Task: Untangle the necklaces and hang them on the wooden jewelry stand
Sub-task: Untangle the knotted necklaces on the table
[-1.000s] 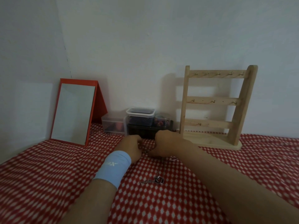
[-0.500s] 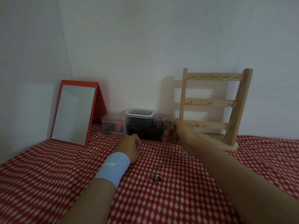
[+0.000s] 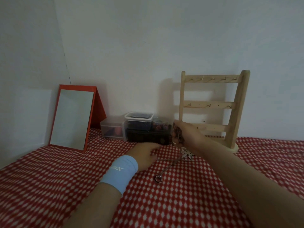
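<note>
Hooks on the wooden jewelry stand (image 3: 212, 106) are all bare, on the top, middle and lower rail alike, so nothing has been hung yet; the stand waits upright at the back of the counter (image 3: 49, 178), on its red-and-white checked cloth, close to the wall.

The right hand (image 3: 184, 134) is raised just in front of the stand's lower rail, fingers curled tight around a bunched dark mass that looks like gathered chain; a silvery leaf-shaped pendant (image 3: 186, 154) dangles just beneath it, near the cloth; a thin chain (image 3: 166, 167) runs down and leftward from there to a small ring pendant (image 3: 158, 179) lying on the cloth; whether these are one necklace or two tangled together I cannot tell.

The left hand (image 3: 144, 155), with a pale blue wristband (image 3: 120, 171), lies low on the cloth, fingers bent and pressing near the upper end of that chain; whether it actually pins the chain is hidden.

By my reading the work sits early: separation of the strands is under way, not finished; every hanging step is left.

A red-framed mirror (image 3: 74, 117) and a few small plastic boxes (image 3: 138, 122) stand behind, untouched by either hand.
</note>
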`<state>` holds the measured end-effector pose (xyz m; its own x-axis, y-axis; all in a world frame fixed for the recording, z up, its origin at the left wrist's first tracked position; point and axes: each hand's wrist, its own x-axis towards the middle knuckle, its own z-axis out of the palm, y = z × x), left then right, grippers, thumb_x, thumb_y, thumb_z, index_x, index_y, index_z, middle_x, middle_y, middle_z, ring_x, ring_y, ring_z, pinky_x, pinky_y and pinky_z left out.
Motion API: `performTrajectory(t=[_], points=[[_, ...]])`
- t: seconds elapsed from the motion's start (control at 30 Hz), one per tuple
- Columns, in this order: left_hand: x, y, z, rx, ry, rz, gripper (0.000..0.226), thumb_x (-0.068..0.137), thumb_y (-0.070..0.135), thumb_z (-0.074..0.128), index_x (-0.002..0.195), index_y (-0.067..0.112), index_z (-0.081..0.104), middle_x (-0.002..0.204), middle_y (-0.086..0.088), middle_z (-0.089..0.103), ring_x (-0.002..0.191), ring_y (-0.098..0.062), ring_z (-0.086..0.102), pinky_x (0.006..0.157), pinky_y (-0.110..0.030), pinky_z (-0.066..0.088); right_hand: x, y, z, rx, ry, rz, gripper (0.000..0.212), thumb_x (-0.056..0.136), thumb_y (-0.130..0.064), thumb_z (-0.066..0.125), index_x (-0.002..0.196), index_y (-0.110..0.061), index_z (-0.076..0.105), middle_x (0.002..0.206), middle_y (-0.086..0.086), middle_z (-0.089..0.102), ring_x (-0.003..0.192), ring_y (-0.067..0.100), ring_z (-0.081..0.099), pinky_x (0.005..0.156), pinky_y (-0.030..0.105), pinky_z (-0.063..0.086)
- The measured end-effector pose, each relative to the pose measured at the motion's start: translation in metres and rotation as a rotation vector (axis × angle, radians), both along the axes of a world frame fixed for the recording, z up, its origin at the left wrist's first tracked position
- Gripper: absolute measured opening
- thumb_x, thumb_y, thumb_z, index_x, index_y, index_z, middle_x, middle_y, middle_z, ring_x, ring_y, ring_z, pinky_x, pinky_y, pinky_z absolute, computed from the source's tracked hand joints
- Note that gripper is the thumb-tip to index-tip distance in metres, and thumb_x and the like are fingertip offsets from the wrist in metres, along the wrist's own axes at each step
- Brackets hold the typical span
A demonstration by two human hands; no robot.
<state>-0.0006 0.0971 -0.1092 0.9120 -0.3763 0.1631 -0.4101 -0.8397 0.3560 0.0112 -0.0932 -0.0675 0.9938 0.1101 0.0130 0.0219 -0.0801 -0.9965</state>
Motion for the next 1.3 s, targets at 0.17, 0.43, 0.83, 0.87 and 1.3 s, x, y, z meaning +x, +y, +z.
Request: performTrajectory(t=[0.17, 0.43, 0.83, 0.87, 1.3], points=[[0.004, -0.005, -0.002, 0.027, -0.035, 0.014, 0.019, 0.093, 0.022, 0.063, 0.106, 0.019, 0.075, 0.113, 0.004, 0.067, 0.105, -0.011, 0.060, 0.090, -0.015, 0.038, -0.002, -0.001, 0.002, -0.008, -0.037, 0.037, 0.036, 0.109, -0.030, 0.038, 0.088, -0.007, 0.055, 0.068, 0.007, 0.056, 0.054, 0.018, 0.047, 0.050, 0.030, 0.034], [0.013, 0.007, -0.003, -0.582, 0.135, 0.316, 0.022, 0.101, 0.016, 0.038, 0.088, 0.015, 0.056, 0.076, -0.005, 0.063, 0.070, -0.020, 0.059, 0.073, -0.034, 0.047, -0.007, -0.014, -0.001, -0.305, -0.116, -0.037, 0.038, 0.109, -0.036, 0.042, 0.085, -0.008, 0.054, 0.055, 0.001, 0.050, 0.037, 0.007, 0.041, 0.040, 0.019, 0.033], [0.010, 0.047, 0.040, -0.239, -0.058, 0.482, 0.026, 0.101, 0.010, 0.042, 0.113, 0.001, 0.063, 0.120, -0.019, 0.063, 0.113, -0.031, 0.059, 0.094, -0.032, 0.042, -0.008, -0.029, -0.001, -0.593, -0.121, 0.151, 0.062, 0.105, -0.053, 0.039, 0.072, -0.008, 0.067, 0.060, -0.003, 0.064, 0.056, 0.013, 0.056, 0.061, 0.025, 0.047], [0.008, 0.045, 0.044, -0.264, -0.040, 0.442, 0.023, 0.100, 0.009, 0.044, 0.108, 0.002, 0.064, 0.115, -0.016, 0.064, 0.110, -0.030, 0.059, 0.090, -0.030, 0.042, -0.009, -0.029, 0.001, -0.655, -0.112, 0.166, 0.067, 0.104, -0.057, 0.037, 0.067, -0.012, 0.070, 0.066, -0.001, 0.069, 0.064, 0.016, 0.062, 0.071, 0.028, 0.051], [-0.022, -0.008, 0.073, -0.410, 0.091, 0.076, 0.012, 0.092, 0.015, 0.058, 0.084, 0.017, 0.067, 0.069, 0.002, 0.072, 0.049, -0.021, 0.063, 0.056, -0.029, 0.051, -0.020, -0.008, 0.013, -0.383, -0.390, 0.213, 0.011, 0.094, -0.016, 0.072, 0.098, -0.017, 0.081, 0.087, -0.002, 0.080, 0.080, 0.008, 0.074, 0.078, 0.021, 0.059]])
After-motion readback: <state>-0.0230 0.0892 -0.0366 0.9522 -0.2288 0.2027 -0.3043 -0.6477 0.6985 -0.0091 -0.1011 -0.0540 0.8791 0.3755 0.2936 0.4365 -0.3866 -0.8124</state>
